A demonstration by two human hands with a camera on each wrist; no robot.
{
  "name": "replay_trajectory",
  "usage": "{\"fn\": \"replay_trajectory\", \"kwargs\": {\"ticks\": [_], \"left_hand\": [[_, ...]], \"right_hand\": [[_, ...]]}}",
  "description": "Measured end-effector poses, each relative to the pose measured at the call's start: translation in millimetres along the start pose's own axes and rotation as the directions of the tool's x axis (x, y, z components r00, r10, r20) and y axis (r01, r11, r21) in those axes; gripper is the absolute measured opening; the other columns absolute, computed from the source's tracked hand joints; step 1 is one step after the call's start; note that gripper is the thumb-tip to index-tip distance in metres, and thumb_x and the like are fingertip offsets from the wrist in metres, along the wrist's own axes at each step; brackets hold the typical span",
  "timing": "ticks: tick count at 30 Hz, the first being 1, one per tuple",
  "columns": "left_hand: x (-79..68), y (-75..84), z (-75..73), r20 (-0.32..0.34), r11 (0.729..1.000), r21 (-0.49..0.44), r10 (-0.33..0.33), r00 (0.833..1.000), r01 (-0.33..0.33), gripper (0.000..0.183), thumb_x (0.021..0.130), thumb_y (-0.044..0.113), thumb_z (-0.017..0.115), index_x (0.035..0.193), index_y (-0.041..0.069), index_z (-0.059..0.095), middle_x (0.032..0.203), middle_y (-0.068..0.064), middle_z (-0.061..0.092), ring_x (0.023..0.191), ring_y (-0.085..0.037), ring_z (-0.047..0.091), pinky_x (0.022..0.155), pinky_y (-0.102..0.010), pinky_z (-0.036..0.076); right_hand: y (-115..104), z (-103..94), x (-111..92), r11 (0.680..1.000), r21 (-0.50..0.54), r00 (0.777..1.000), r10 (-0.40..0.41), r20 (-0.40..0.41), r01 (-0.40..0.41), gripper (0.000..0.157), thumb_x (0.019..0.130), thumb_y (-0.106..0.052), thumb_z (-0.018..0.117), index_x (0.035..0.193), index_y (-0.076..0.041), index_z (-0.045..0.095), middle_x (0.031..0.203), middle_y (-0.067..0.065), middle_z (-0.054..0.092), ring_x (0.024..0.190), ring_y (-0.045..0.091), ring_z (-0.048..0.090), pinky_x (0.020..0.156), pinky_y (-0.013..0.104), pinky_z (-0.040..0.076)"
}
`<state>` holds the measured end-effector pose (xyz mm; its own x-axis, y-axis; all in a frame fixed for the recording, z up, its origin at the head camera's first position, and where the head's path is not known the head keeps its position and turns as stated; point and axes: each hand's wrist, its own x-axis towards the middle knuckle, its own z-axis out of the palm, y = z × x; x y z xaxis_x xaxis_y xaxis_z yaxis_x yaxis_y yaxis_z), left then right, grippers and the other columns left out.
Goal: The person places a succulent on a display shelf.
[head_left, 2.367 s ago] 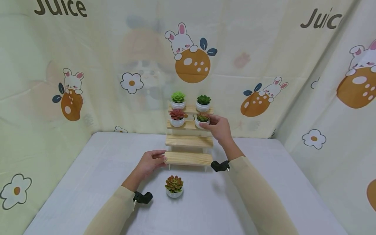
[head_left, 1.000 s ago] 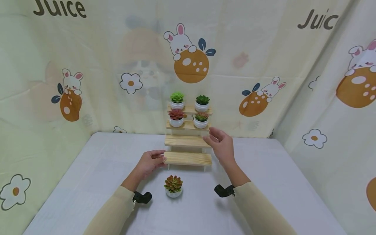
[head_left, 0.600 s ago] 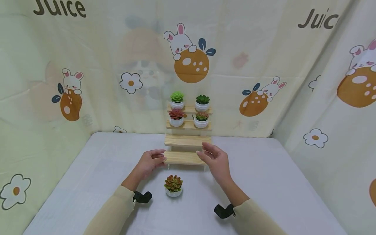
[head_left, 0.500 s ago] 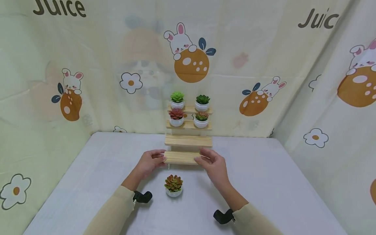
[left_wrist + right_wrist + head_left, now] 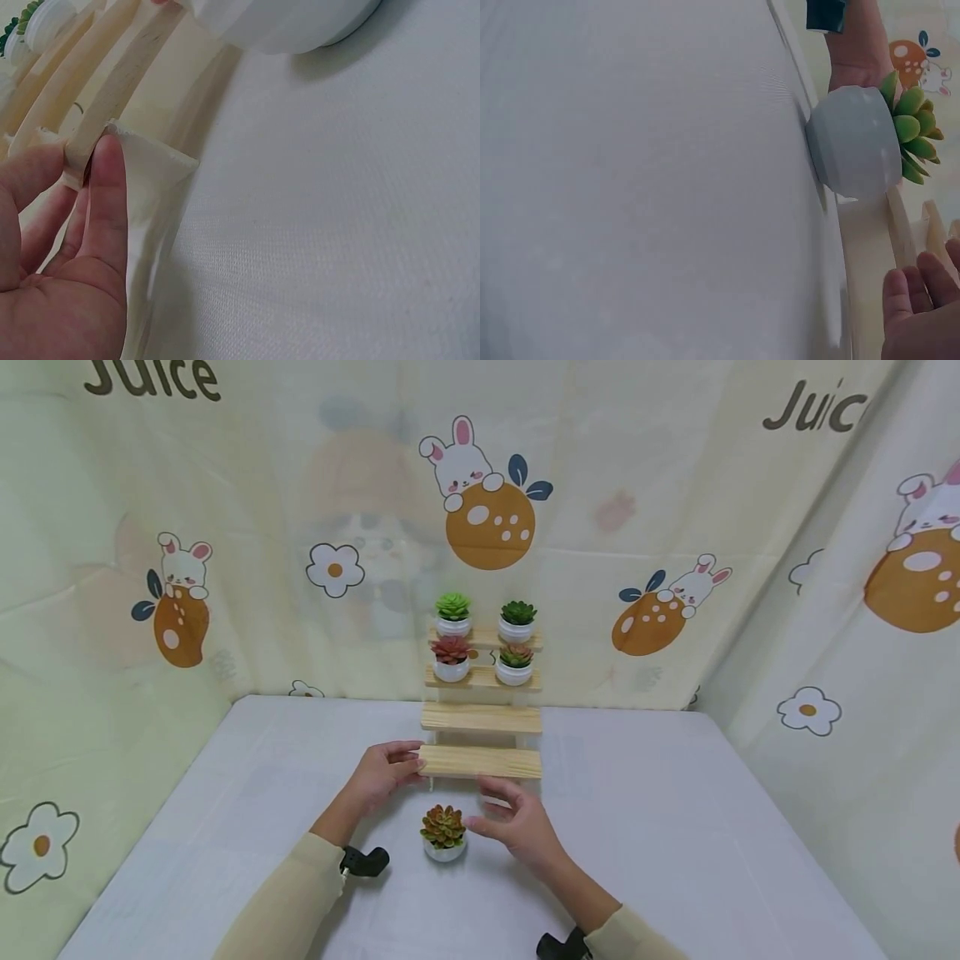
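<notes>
A stepped wooden plant stand point(image 5: 480, 762) stands on the table near the patterned cloth. My left hand point(image 5: 378, 779) pinches the left end of its lowest board point(image 5: 129, 79) between thumb and fingers. In front of the stand, a potted succulent point(image 5: 443, 828) with orange-brown and green leaves sits upright in a white pot point(image 5: 855, 142). Just right of this plant is my right hand point(image 5: 521, 827), fingers spread and loosely bent, holding nothing. In the right wrist view, a gap shows between the pot and my right fingers point(image 5: 898, 296).
Light green point(image 5: 453, 614) and dark green point(image 5: 517, 620) potted succulents stand on the top board. Below them, a red one point(image 5: 451, 658) and a green-reddish one point(image 5: 514, 664) share the second board. White cloth covers the table point(image 5: 660, 810); printed curtains point(image 5: 585, 485) hang behind and beside it.
My right hand has let go of the green-reddish succulent on the second board and come down toward me, beside the front succulent. My left hand has stayed on the lowest board.
</notes>
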<state>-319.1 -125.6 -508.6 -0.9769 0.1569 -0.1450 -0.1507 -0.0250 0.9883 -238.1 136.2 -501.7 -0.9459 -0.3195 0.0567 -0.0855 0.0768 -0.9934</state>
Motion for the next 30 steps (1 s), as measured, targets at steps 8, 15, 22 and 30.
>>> {"fn": "replay_trajectory", "kwargs": {"ticks": [8,15,22,30], "left_hand": [[0.6,0.0,0.3,-0.001,1.000,-0.002,0.018,1.000,-0.018,0.042,0.098,-0.004,0.064,0.139,-0.008,0.057,0.116,-0.020,0.069,0.090,-0.016,0.071,0.085,-0.035,0.066],[-0.3,-0.3,1.6,-0.003,1.000,-0.015,0.023,1.000,-0.023,0.042,0.097,-0.006,0.063,0.139,-0.009,0.057,0.115,-0.020,0.069,0.091,-0.016,0.071,0.086,-0.037,0.066],[-1.2,0.4,1.4,-0.005,1.000,-0.008,0.024,1.000,-0.024,0.042,0.097,-0.005,0.064,0.139,-0.008,0.057,0.118,-0.022,0.069,0.091,-0.016,0.072,0.086,-0.036,0.066],[-0.1,-0.3,1.9,0.000,1.000,-0.013,0.024,1.000,-0.024,0.043,0.097,-0.005,0.064,0.139,-0.008,0.057,0.116,-0.021,0.069,0.090,-0.016,0.072,0.085,-0.035,0.066]], "right_hand": [[5.7,3.9,1.0,0.998,-0.011,0.978,0.070,0.196,-0.070,0.073,0.083,-0.019,0.087,0.145,0.002,0.054,0.150,0.022,0.054,0.140,0.039,0.050,0.118,0.044,0.047],[4.8,10.4,0.1,0.992,-0.045,0.962,0.124,0.242,-0.116,0.072,0.080,-0.018,0.089,0.143,-0.003,0.057,0.146,0.016,0.059,0.134,0.035,0.057,0.114,0.042,0.051],[4.7,17.2,2.4,0.992,-0.060,0.960,0.121,0.252,-0.109,0.071,0.080,-0.014,0.089,0.142,0.002,0.056,0.143,0.018,0.061,0.131,0.032,0.060,0.110,0.037,0.054],[6.1,22.4,7.1,0.992,-0.105,0.967,0.099,0.233,-0.076,0.066,0.076,-0.007,0.090,0.136,0.001,0.062,0.137,0.015,0.066,0.126,0.026,0.064,0.111,0.035,0.054]]}}
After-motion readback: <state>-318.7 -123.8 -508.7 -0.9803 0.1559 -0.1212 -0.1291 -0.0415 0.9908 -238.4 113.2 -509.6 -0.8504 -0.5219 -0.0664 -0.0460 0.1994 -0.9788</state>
